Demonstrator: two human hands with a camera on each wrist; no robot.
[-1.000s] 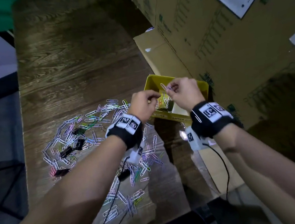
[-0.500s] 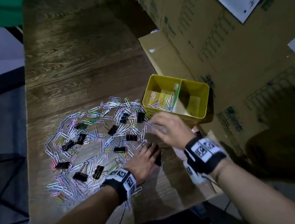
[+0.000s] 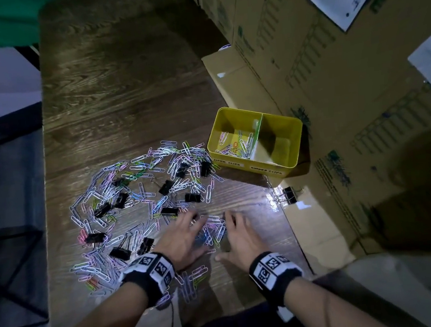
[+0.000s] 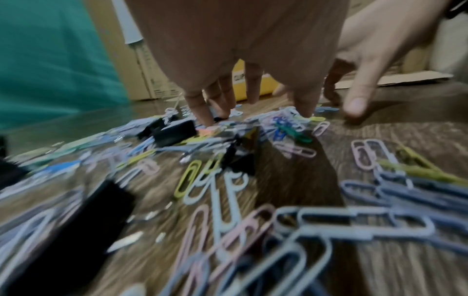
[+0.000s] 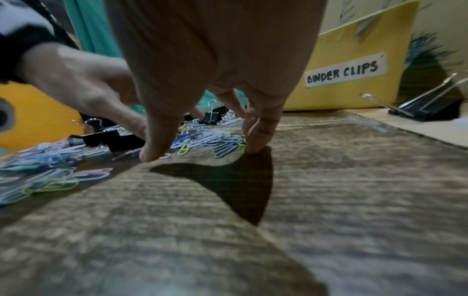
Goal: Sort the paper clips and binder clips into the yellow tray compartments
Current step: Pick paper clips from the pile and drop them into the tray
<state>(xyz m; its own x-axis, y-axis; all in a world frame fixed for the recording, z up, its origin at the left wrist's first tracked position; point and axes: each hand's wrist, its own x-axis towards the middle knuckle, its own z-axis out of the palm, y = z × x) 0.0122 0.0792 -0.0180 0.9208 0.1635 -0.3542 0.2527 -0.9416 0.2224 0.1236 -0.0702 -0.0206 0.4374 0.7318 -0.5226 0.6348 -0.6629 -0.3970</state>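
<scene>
The yellow tray (image 3: 243,160) stands at the table's right; its left compartment holds several paper clips (image 3: 236,144), and its right one, labelled BINDER CLIPS (image 5: 344,72), looks bare. Coloured paper clips (image 3: 120,190) and black binder clips (image 3: 167,186) lie scattered left of it. My left hand (image 3: 183,235) and right hand (image 3: 240,237) are both down near the table's front, fingers spread and touching the wood. They flank a small heap of paper clips (image 3: 214,230). The left fingertips (image 4: 202,116) and the right thumb (image 5: 154,148) touch clips; neither hand holds anything.
One black binder clip (image 3: 289,194) lies on a cardboard flap (image 3: 315,227) right of the table. Tall cardboard boxes (image 3: 332,69) wall in the right and back. The table's left edge (image 3: 47,182) drops to the floor. Bare wood lies beyond the pile.
A second ago both hands were over the tray's left compartment with paper clips. They have since come down to the table's front and closed in round a small heap.
</scene>
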